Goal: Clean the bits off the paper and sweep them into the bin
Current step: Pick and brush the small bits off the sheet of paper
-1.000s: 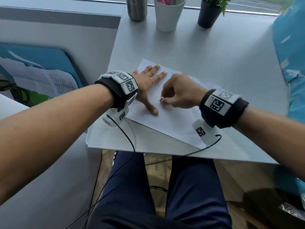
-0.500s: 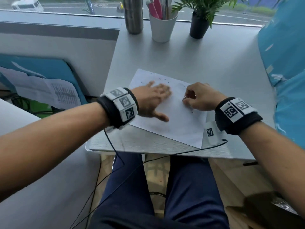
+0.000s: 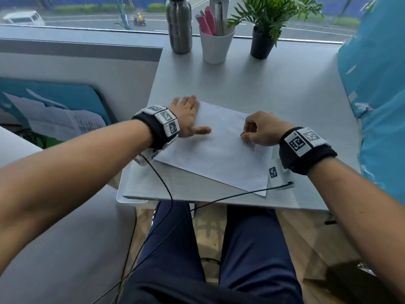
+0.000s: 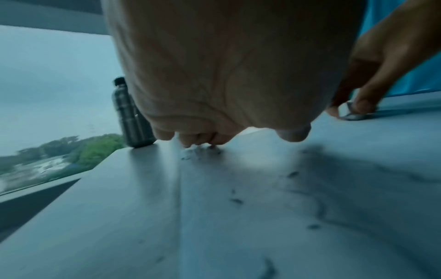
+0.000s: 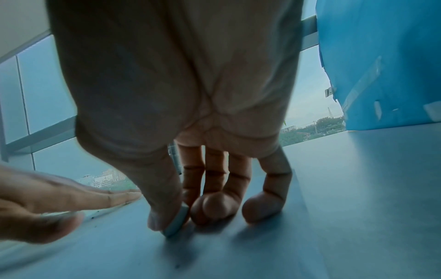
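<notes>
On paper [image 3: 219,150] | left hand [image 3: 186,117] flat, bits [image 4: 198,151] at fingertips | right hand [image 3: 263,130] grip pinches eraser [image 5: 176,222]

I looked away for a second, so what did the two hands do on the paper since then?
The left hand slid flat across the paper from its middle to the far left corner, pushing bits ahead of its fingers. The right hand shifted to the right edge, pinching the same small eraser. The paper itself stayed put.
</notes>
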Motion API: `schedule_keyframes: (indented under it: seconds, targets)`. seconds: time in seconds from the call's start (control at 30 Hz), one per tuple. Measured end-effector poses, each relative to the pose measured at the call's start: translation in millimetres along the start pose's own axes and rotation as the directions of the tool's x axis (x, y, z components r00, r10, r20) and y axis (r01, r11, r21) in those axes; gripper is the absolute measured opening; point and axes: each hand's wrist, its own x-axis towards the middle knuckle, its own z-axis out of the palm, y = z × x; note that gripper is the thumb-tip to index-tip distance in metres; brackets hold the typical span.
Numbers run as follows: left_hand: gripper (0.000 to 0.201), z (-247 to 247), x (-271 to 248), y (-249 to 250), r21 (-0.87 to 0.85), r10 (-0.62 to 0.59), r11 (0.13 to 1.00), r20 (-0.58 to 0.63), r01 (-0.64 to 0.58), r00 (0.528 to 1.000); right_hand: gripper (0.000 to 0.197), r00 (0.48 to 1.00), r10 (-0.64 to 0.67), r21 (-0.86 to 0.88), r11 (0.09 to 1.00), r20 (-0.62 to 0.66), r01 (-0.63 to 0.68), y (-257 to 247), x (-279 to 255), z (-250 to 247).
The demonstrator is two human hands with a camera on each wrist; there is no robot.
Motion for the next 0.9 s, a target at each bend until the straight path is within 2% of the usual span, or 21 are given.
schedule_keyframes:
  seconds: [0.07,0.13,0.2,0.23,0.3,0.4,0.47,0.5,0.53,0.6,0.67,0.7,0.8,0.9]
  targets:
    - [0.1,2.9,-15.5,15.9,0.005,0.191,0.982,-0.027,-0.191,0.981,0.012,1.0,0.0,-0.003,1.0,0.0,0.0,0.3,1.0,0.1]
    - [0.097,13.9,-35.7,33.6,0.015,0.4,0.916,0.018,-0.4,0.916,0.012,1.0,-0.004,-0.006,1.0,-0.012,0.004,0.9,1.8,0.7]
    - [0.095,26.2,-48.2,41.2,0.003,0.487,0.873,0.063,-0.488,0.871,0.013,1.0,-0.008,-0.01,1.0,-0.018,0.008,0.7,1.9,1.6]
    - [0.092,28.6,-48.8,38.2,-0.034,0.479,0.878,0.068,-0.478,0.875,0.013,1.0,-0.011,-0.013,1.0,-0.019,0.011,0.2,1.9,1.8]
    - [0.087,27.5,-41.4,20.8,-0.084,0.396,0.917,0.069,-0.39,0.916,0.013,1.0,-0.008,-0.01,1.0,-0.018,0.007,-0.1,1.5,2.2]
    - [0.089,22.0,-23.6,-17.2,-0.107,0.14,0.985,0.057,-0.133,0.989,0.013,1.0,-0.002,-0.008,1.0,-0.011,0.001,-0.2,1.0,2.6]
    - [0.097,16.6,-15.9,-34.5,-0.071,-0.024,0.997,0.043,0.027,0.999,0.012,1.0,0.001,-0.007,1.0,-0.006,-0.001,0.9,1.2,2.5]
    - [0.1,13.7,-14.7,-36.7,-0.037,-0.065,0.997,0.017,0.065,0.998,0.011,1.0,0.001,-0.008,1.0,-0.002,-0.001,1.4,1.3,2.6]
    - [0.103,11.0,-14.6,-34.3,-0.006,-0.058,0.998,-0.02,0.057,0.998,0.011,1.0,0.002,-0.01,1.0,0.002,-0.002,1.7,1.6,2.3]
    - [0.103,6.2,-16.2,-15.7,0.023,0.099,0.995,-0.073,-0.097,0.992,0.011,1.0,0.009,-0.015,1.0,0.014,-0.009,1.2,2.3,1.4]
    - [0.099,5.4,-15.8,13.5,0.003,0.289,0.957,-0.036,-0.289,0.957,0.01,1.0,0.017,-0.024,1.0,0.022,-0.016,0.2,3.6,0.3]
    - [0.096,6.6,-13.7,27.5,-0.043,0.344,0.938,0.004,-0.344,0.939,0.01,1.0,0.017,-0.03,0.999,0.02,-0.016,-0.7,3.6,-0.1]
    - [0.084,11.2,1.2,41.4,-0.177,0.352,0.925,0.062,-0.337,0.934,0.01,1.0,0.019,-0.042,0.999,0.007,-0.018,-2.8,3.2,-1.0]
    - [0.079,12.9,13.3,16.4,-0.185,0.243,0.954,0.027,-0.234,0.97,0.011,0.999,0.031,-0.037,0.999,0.016,-0.03,-3.1,1.7,-1.0]
